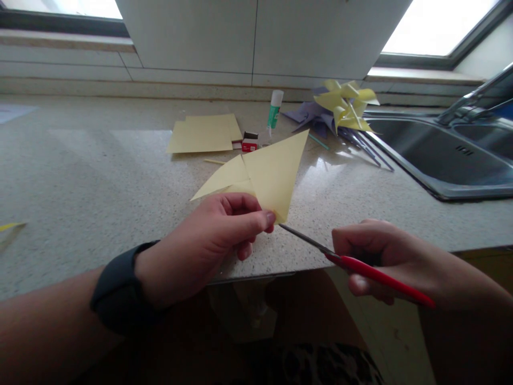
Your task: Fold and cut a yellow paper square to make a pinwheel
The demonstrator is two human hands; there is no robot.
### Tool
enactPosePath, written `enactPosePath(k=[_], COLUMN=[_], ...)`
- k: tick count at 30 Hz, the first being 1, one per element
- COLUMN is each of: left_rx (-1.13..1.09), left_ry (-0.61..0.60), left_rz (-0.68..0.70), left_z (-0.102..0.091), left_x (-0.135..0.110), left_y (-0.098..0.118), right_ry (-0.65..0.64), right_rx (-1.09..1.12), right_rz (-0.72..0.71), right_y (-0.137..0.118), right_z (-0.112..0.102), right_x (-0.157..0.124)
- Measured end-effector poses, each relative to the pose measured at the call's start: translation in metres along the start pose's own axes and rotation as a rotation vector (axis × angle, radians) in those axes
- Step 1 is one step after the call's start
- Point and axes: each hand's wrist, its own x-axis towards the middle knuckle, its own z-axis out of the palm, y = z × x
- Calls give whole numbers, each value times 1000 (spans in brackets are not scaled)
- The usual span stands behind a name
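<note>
Between thumb and fingers, my left hand (224, 230) pinches a sheet of yellow paper (272, 171) near its lower corner. The sheet has slits cut into it, and its left part bends away as a flap. My right hand (380, 262) grips red-handled scissors (360, 270). Their blades point left, with the tips at the paper's lower corner, close to my left fingertips. I cannot tell whether the tips touch the paper. A dark band (124, 289) is around my left wrist.
Behind the paper lie yellow sheets (204, 133), a small red box (250, 142) and an upright glue stick (274, 109). Yellow and purple paper pinwheels (347, 104) rest beside the steel sink (433, 155) at the right. A yellow scrap (12, 226) lies at the far left of the speckled counter (100, 198).
</note>
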Motion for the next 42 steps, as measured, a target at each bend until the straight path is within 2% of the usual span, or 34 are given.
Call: enactPosePath(k=[9, 18, 42], left_rx=[1, 12, 19], left_ry=[17, 12, -95], left_rz=[-10, -5, 46], left_z=[0, 1, -4], left_x=[-1, -1, 2], left_y=[0, 0, -3], right_ry=[-13, -12, -82], right_rx=[77, 63, 35], right_rz=[2, 7, 34], right_y=[0, 1, 2], right_z=[0, -1, -7], right_x=[-1, -1, 0])
